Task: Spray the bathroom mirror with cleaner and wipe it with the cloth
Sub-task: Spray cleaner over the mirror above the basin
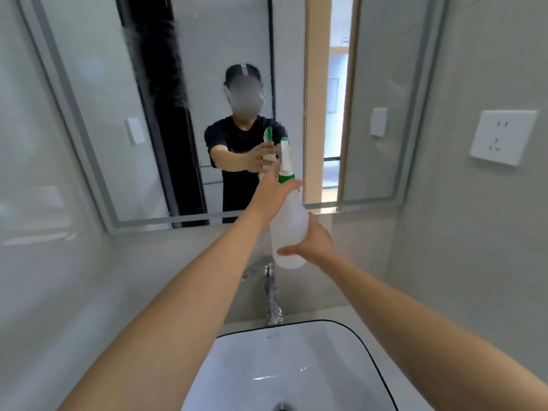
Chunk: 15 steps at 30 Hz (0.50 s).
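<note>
At frame centre, my left hand (pixel 271 192) is wrapped around the neck of the translucent white plastic spray bottle with green trigger head (pixel 289 226), while my right hand (pixel 315 243) cups its base, nozzle facing the large frosted-edge wall mirror (pixel 98 108) above the white rectangular basin (pixel 237 360).

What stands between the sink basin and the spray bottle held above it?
In the head view, the chrome faucet rises from behind the sink toward the spray bottle.

Soft, even daylight filling room; glare streaking on sink (pixel 296 378); wide lens bending edges around me; my arms blurring slightly; mirror (pixel 207 69) reflection looking hazy.
</note>
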Tool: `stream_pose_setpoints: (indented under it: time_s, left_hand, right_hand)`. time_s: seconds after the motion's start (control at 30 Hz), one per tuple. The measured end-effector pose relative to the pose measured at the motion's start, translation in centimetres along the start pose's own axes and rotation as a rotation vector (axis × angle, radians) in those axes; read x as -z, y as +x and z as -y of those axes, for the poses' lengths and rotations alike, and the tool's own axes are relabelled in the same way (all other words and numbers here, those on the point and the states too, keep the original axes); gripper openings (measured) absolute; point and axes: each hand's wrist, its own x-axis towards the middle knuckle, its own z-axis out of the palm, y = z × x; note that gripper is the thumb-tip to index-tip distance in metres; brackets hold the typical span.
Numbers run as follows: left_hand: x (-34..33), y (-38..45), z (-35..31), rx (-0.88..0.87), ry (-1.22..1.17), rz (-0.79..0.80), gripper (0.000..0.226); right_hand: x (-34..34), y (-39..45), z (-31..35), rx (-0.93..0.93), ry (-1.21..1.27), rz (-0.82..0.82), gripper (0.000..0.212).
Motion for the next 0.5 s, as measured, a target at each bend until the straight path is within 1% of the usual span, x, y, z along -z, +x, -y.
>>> stream_pose_setpoints:
  time_s: [0.1, 0.13, 0.2, 0.23, 0.33, 0.37, 0.5]
  left_hand:
    - [-4.0, -0.1, 0.4, 0.035, -0.135, 0.198, 0.061]
    - [-5.3, -0.3, 0.6, 0.064, -0.18, 0.23, 0.057]
    - [-7.8, -0.7, 1.0, 0.149, -0.258, 0.255, 0.037]
    - [-9.2, -0.8, 1.4, 0.191, -0.27, 0.272, 0.032]
    - [-13.1, -1.9, 3.8, 0.273, -0.185, 0.358, 0.042]
    - [-14.3, -2.4, 4.8, 0.302, -0.167, 0.393, 0.043]
    - [-19.1, -4.8, 8.5, 0.467, -0.216, 0.51, 0.034]
  right_hand:
    - [4.0, -1.1, -3.5, -0.059, -0.01, -0.067, 0.105]
    - [5.3, -1.6, -4.6, -0.084, -0.012, -0.084, 0.106]
    - [7.6, -2.7, -6.8, -0.149, 0.017, -0.119, 0.105]
    - [8.7, -3.4, -7.9, -0.183, 0.045, -0.136, 0.105]
    - [11.7, -6.0, -10.7, -0.259, 0.101, -0.178, 0.102]
    - [12.5, -6.9, -11.5, -0.269, 0.113, -0.185, 0.101]
    - [14.9, -10.8, -15.0, -0.347, 0.082, -0.22, 0.098]
